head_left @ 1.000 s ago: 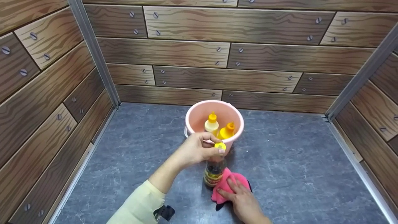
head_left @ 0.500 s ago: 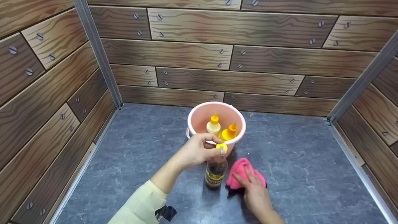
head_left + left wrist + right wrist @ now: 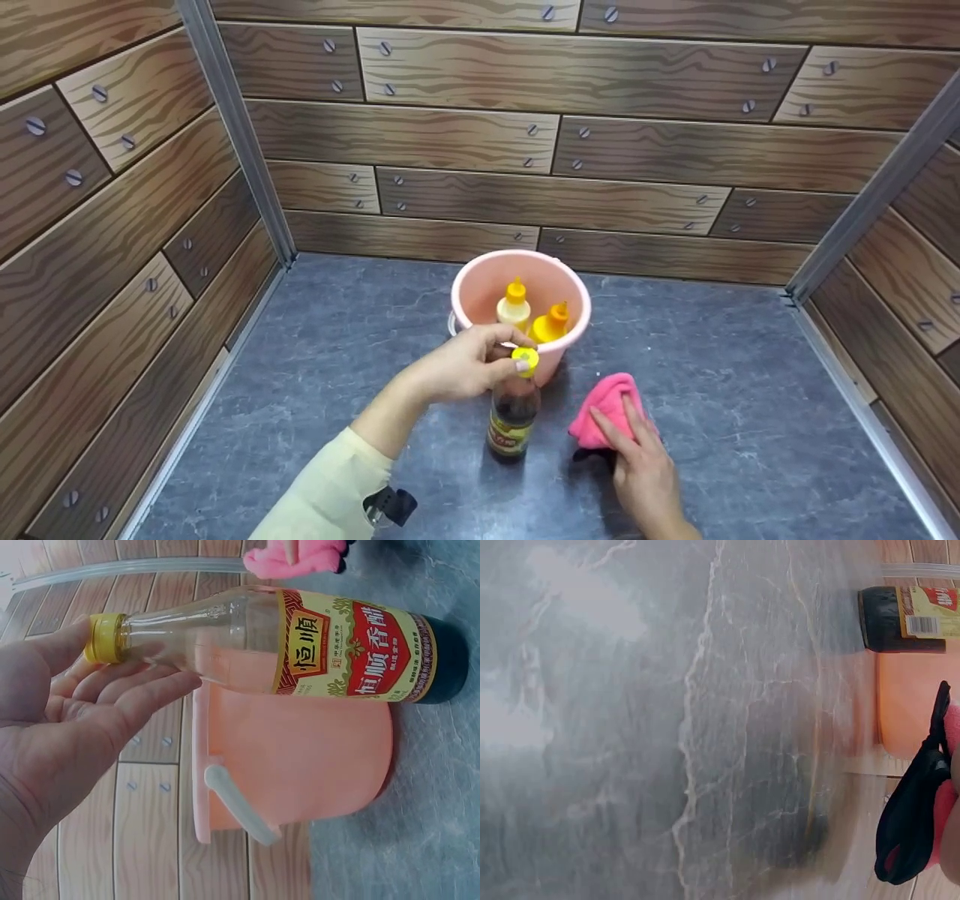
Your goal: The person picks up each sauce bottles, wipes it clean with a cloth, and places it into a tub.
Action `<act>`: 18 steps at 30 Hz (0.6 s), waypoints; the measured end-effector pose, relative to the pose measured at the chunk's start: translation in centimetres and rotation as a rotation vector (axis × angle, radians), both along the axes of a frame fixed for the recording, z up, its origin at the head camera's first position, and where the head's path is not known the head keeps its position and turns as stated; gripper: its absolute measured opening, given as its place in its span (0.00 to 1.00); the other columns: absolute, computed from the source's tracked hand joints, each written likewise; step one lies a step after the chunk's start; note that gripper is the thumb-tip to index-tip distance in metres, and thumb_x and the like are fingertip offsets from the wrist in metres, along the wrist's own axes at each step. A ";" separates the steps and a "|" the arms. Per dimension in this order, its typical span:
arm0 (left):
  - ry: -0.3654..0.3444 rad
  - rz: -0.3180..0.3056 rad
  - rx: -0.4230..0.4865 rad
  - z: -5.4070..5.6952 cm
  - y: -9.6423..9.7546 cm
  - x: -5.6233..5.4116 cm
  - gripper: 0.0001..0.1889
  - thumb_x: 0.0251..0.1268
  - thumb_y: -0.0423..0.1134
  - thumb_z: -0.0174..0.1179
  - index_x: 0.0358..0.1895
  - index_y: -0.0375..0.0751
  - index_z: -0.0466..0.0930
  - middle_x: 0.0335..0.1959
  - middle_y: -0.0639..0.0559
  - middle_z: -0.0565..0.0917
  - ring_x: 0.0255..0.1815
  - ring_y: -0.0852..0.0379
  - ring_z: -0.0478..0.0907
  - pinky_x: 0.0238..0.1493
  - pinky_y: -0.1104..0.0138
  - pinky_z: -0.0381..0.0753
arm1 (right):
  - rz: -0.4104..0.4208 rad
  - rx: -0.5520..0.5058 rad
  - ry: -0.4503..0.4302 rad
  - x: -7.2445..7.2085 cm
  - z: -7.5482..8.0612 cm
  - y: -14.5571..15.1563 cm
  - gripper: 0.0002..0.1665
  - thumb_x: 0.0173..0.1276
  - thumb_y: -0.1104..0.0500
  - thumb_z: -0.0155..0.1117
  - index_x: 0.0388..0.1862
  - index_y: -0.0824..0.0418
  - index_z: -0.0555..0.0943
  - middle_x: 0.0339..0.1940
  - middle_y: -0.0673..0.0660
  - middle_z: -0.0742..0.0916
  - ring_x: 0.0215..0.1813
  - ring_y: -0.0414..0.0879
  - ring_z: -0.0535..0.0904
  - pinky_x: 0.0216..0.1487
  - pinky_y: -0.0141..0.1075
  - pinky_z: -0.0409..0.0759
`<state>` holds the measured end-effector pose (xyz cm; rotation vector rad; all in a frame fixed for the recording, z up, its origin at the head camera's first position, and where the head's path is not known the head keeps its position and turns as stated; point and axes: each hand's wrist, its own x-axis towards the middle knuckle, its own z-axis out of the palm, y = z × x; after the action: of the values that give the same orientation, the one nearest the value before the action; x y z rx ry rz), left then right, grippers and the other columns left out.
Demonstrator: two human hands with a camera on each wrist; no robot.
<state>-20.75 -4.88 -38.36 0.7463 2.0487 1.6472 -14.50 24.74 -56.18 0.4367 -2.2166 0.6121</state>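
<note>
My left hand pinches the yellow cap of a glass vinegar bottle between thumb and fingers. The bottle is upright, with dark liquid low inside and a red and yellow label. To its right, my right hand holds a pink cloth with black edging, its fingers spread over the top. In the right wrist view the cloth's black underside hangs at the right edge, and most of that hand lies out of frame.
Just behind the bottle stands a pink bucket with a white handle. Inside it are a pale squeeze bottle and a yellow squeeze bottle, both with orange-yellow nozzles. Wood-patterned walls enclose the grey marbled surface.
The right hand has drawn the pink cloth away from the vinegar bottle, to the right. The left hand keeps its pinch on the cap, and the bottle has barely shifted.
</note>
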 end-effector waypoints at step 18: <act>-0.028 0.128 0.022 0.0 0.3 -0.2 0.11 0.69 0.33 0.73 0.50 0.36 0.83 0.45 0.46 0.92 0.47 0.51 0.90 0.46 0.57 0.90 | 0.239 -0.051 0.170 0.3 4.1 -2.5 0.27 0.63 0.72 0.59 0.57 0.55 0.91 0.71 0.71 0.80 0.77 0.57 0.73 0.78 0.40 0.67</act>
<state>-20.95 -4.59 -38.34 0.6076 2.1003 1.7420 -14.20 22.20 -52.05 0.7074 -1.9991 0.7270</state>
